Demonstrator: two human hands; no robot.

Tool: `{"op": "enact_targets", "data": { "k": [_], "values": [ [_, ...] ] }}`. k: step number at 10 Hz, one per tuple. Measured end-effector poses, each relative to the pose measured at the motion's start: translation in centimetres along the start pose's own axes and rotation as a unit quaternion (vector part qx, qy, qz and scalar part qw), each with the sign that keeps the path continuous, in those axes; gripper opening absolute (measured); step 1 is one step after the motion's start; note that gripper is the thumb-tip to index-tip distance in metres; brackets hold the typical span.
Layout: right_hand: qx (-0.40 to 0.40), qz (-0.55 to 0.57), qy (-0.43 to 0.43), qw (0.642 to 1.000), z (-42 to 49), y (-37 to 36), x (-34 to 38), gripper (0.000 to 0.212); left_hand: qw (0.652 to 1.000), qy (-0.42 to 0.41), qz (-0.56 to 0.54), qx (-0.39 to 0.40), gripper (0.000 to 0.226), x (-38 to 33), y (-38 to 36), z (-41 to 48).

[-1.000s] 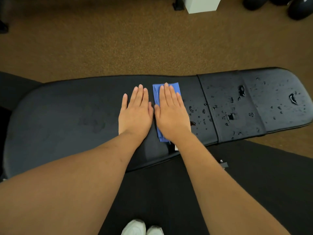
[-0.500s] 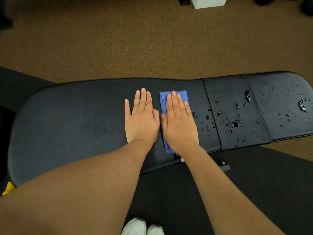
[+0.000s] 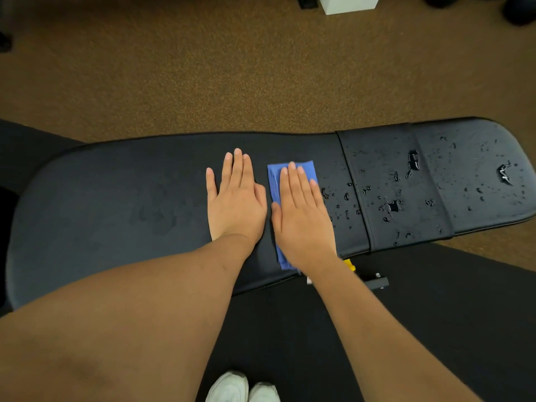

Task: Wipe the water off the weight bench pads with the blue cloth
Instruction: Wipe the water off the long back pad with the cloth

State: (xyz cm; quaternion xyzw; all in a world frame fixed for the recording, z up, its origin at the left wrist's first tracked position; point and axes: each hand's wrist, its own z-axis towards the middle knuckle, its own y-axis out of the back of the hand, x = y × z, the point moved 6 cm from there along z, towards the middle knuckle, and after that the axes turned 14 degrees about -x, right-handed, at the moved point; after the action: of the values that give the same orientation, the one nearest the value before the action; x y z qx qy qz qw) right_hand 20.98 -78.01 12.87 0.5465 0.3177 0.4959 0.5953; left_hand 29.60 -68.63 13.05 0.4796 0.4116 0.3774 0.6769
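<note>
A long black weight bench pad [image 3: 116, 198] runs across the view, with a second pad [image 3: 470, 181] joined at its right end. The folded blue cloth [image 3: 275, 181] lies on the long pad near the seam. My right hand [image 3: 301, 216] presses flat on the cloth with straight fingers. My left hand [image 3: 236, 201] rests flat on the bare pad just left of the cloth. Water drops [image 3: 345, 198] dot the long pad right of the cloth, and bigger puddles [image 3: 413, 161] sit on the right pad. Left of my hands the pad shows only faint damp marks.
Brown carpet [image 3: 232, 68] lies beyond the bench and a black floor mat [image 3: 435, 329] lies on my side of it. A white box [image 3: 348, 2] stands at the top edge. My white shoes [image 3: 243, 387] show at the bottom. A yellow-and-black bench fitting [image 3: 371, 280] sticks out under my right wrist.
My right hand and the cloth have slid a little to the right toward the drops, opening a gap from my left hand. The view has shifted slightly.
</note>
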Motion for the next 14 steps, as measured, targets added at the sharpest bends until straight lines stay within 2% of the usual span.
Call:
{"op": "enact_targets", "data": {
  "k": [1, 3, 5, 6, 7, 8, 10, 12, 14],
  "values": [
    [0.007, 0.001, 0.007, 1.000, -0.4, 0.1, -0.4, 0.063, 1.000, 0.000, 0.001, -0.006, 0.060, -0.1, 0.1, 0.0],
    [0.010, 0.010, -0.033, 0.999, 6.5, -1.4, -1.5, 0.062, 1.000, -0.006, -0.001, -0.006, 0.059, -0.1, 0.0, 0.0],
    [0.026, -0.005, 0.005, 1.000, -3.0, 0.9, -0.5, 0.063, 1.000, -0.005, -0.001, -0.006, 0.060, -0.1, 0.3, -0.1],
    [0.024, -0.002, 0.018, 1.000, 0.1, 0.2, -1.5, 0.063, 1.000, -0.005, -0.004, -0.006, 0.060, -0.2, 0.3, 0.0],
    [0.017, 0.007, -0.004, 1.000, 6.3, -1.1, -2.2, 0.063, 1.000, -0.008, 0.000, -0.012, 0.060, -0.1, 0.2, 0.0],
    [0.013, 0.010, -0.016, 1.000, 7.1, -1.6, -2.4, 0.062, 1.000, -0.008, 0.006, -0.009, 0.060, 0.1, 0.1, -0.2],
    [0.008, -0.001, 0.011, 1.000, 1.5, -0.4, -2.6, 0.063, 1.000, -0.004, 0.009, -0.009, 0.060, -0.1, 0.2, -0.1],
    [0.012, 0.004, -0.003, 1.000, 5.9, -1.2, -2.9, 0.063, 1.000, -0.010, 0.013, -0.010, 0.060, -0.2, 0.1, -0.1],
    [0.013, 0.000, 0.010, 1.000, 0.2, 0.3, -2.9, 0.063, 1.000, -0.004, 0.006, -0.012, 0.060, 0.0, 0.1, -0.2]
  ]
}}
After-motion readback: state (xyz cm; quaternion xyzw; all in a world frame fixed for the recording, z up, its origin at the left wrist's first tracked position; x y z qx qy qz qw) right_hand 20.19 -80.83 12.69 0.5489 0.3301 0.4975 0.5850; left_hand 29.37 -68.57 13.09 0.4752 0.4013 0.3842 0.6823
